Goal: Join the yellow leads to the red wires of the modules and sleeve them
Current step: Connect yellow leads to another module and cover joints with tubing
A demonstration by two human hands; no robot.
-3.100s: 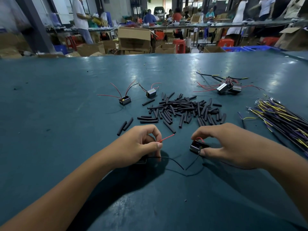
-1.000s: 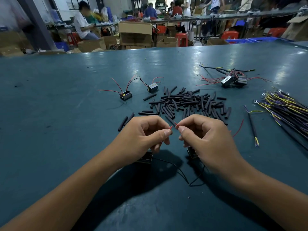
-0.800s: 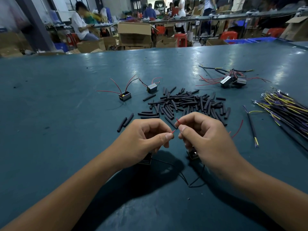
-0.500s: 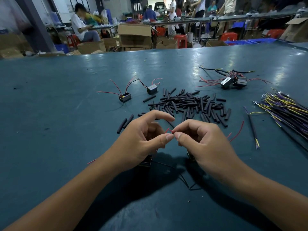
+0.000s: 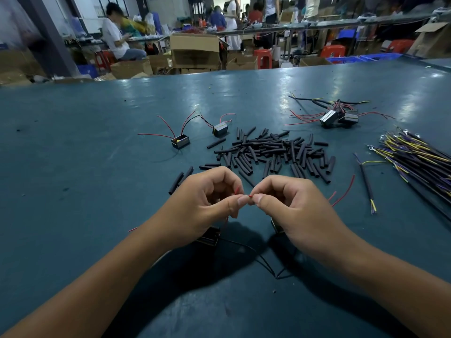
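My left hand [image 5: 202, 206] and my right hand [image 5: 290, 206] meet fingertip to fingertip over the table and pinch thin red wires [image 5: 249, 196] between thumb and forefinger. A small black module [image 5: 210, 236] lies under my left hand, and another module [image 5: 277, 226] peeks out under my right hand. Thin black wires [image 5: 258, 258] from them trail toward me. A loose red wire [image 5: 344, 192] runs out to the right of my right hand. One black cable with yellow lead [image 5: 366, 184] lies alone to the right.
A heap of short black sleeves [image 5: 273, 152] lies just beyond my hands. Two modules [image 5: 180, 141] [image 5: 220, 130] with red wires stand at the left, a cluster of modules [image 5: 338, 117] at the back right, a cable bundle [image 5: 419, 159] at the right edge.
My hands have come together from apart. The left fingers curled in, and both thumbs now pinch the red wire ends at one point.
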